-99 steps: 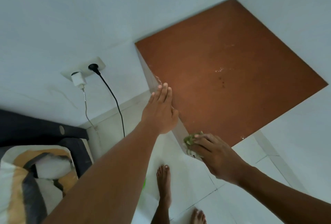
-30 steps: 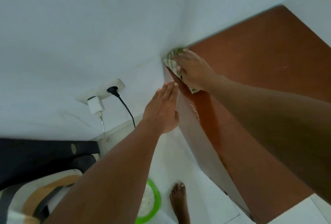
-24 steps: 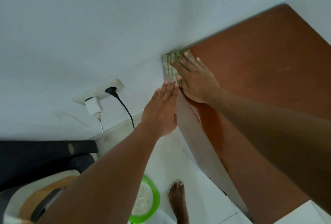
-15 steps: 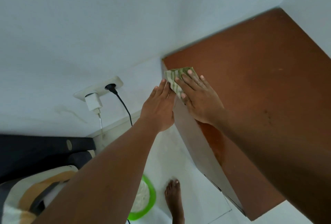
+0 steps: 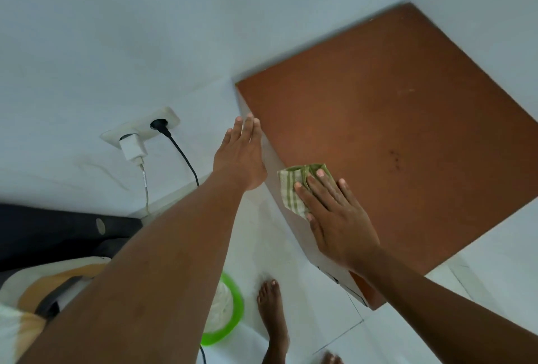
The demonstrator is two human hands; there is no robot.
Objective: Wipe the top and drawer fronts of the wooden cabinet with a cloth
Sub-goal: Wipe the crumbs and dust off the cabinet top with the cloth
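The wooden cabinet [image 5: 387, 119] has a reddish-brown top and stands in the corner of two white walls. A green and cream striped cloth [image 5: 292, 189] lies on the top at its left edge, partly folded over that edge. My right hand [image 5: 334, 218] lies flat on the cloth, fingers spread, pressing it down. My left hand [image 5: 241, 157] is flat with fingers straight and together, resting against the cabinet's left side near the top edge. The drawer fronts are seen only edge-on at the lower corner.
A wall socket [image 5: 139, 130] holds a white charger [image 5: 132, 148] and a black plug with a cord [image 5: 183, 157]. A green bowl [image 5: 227, 317] stands on the white tiled floor beside my bare foot [image 5: 273, 314]. A dark mattress with a patterned pillow [image 5: 43, 291] lies at the lower left.
My right hand has slid the cloth from the back left corner of the top toward me along the left edge. My left hand has stayed flat against the cabinet's side.
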